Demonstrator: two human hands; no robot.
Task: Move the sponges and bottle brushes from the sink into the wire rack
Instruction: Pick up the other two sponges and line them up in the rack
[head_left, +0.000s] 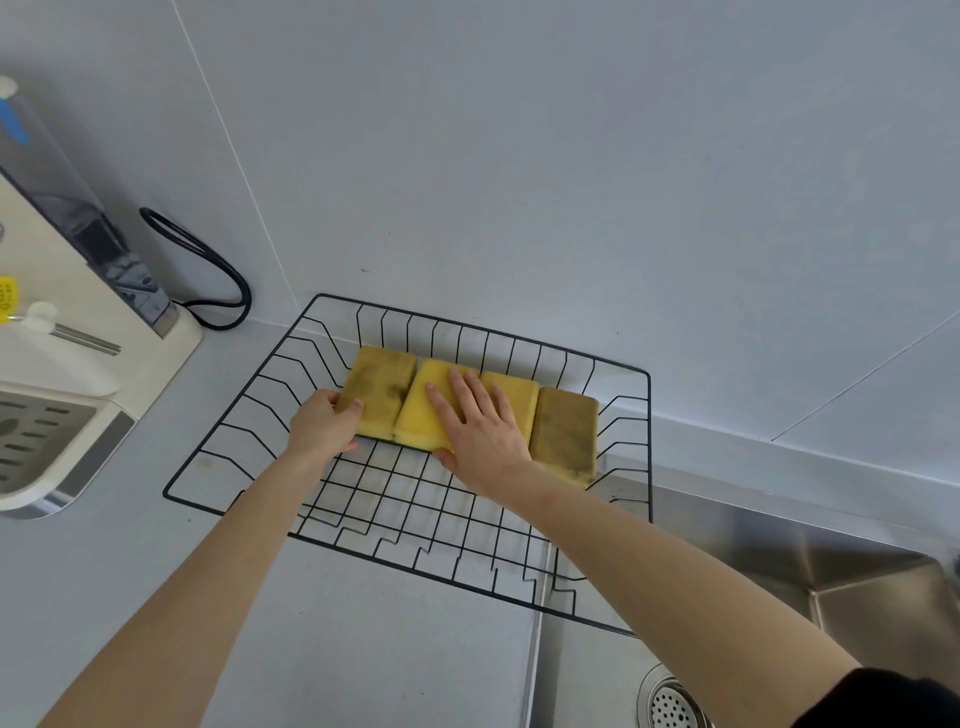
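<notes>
A black wire rack (218, 470) sits on the grey counter against the wall. Several yellow sponges lie side by side along its far side. The leftmost, stained sponge (382, 387) is gripped at its left edge by my left hand (324, 426). My right hand (480, 428) lies flat, fingers spread, on the clean yellow sponge (423, 410) and partly over the one to its right (522, 397). A brownish stained sponge (563, 434) ends the row at the right. The steel sink (779, 566) is at the lower right. No bottle brush is in view.
A white water dispenser (62, 332) with a drip tray stands at the left, its black cord (208, 270) looping behind it. The sink's drain strainer (670, 704) shows at the bottom right. A grey wall rises behind the rack.
</notes>
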